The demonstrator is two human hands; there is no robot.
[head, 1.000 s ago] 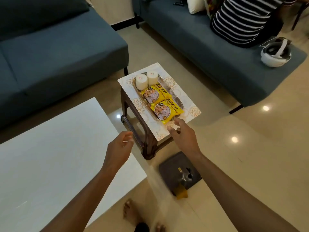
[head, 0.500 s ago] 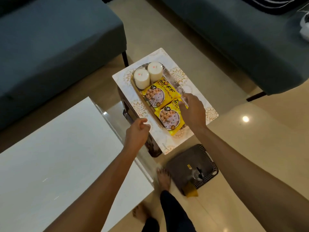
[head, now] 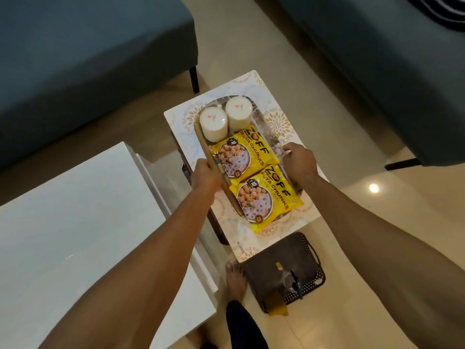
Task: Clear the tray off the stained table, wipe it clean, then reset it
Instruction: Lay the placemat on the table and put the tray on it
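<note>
A long tray with a wooden rim [head: 202, 142] lies on a small table with a white and gold patterned top [head: 278, 122]. On the tray stand two upturned white cups [head: 214, 125] at the far end, and two yellow snack packets [head: 245, 157] lie nearer me. My left hand [head: 205, 176] grips the tray's left rim. My right hand [head: 299, 163] grips its right side. The right rim is hidden under the packets and my fingers.
A large white table [head: 75, 222] stands at my left. Blue sofas flank the scene at top left [head: 88, 59] and top right [head: 377, 59]. On the floor near my foot [head: 235, 280] sits a dark basket [head: 284, 268] holding a spray bottle and a yellow cloth.
Both hands moved in from the near end of the table and took hold of the tray's two long sides. I have stepped closer and look more steeply down.
</note>
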